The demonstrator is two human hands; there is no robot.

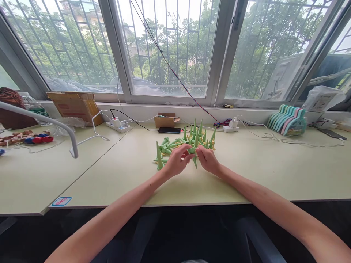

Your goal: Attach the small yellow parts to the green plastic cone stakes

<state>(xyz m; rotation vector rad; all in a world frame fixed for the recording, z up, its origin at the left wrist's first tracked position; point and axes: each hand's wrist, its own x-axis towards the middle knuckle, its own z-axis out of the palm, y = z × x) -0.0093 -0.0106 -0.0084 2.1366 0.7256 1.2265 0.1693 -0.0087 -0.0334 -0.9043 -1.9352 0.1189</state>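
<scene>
A green plastic watering spike (194,160) points down between my two hands, its wider collar pinched by the thumb and fingers of my left hand (178,161). My right hand (208,159) is closed right beside the spike's collar; what its fingertips grip is hidden. Just beyond the hands, several green spikes (194,128) stand upright with small yellow parts at their bases. More green spikes (166,149) lie in a loose heap behind my left hand. Left of that hand, another spike (159,160) stands point up.
Behind the spikes lie a black phone (169,130) and a small open cardboard box (166,119). Power strips (119,126) and cables run along the window sill. Pastel hangers (287,121) stand at the right. A white curved metal bar (55,120) reaches in from the left.
</scene>
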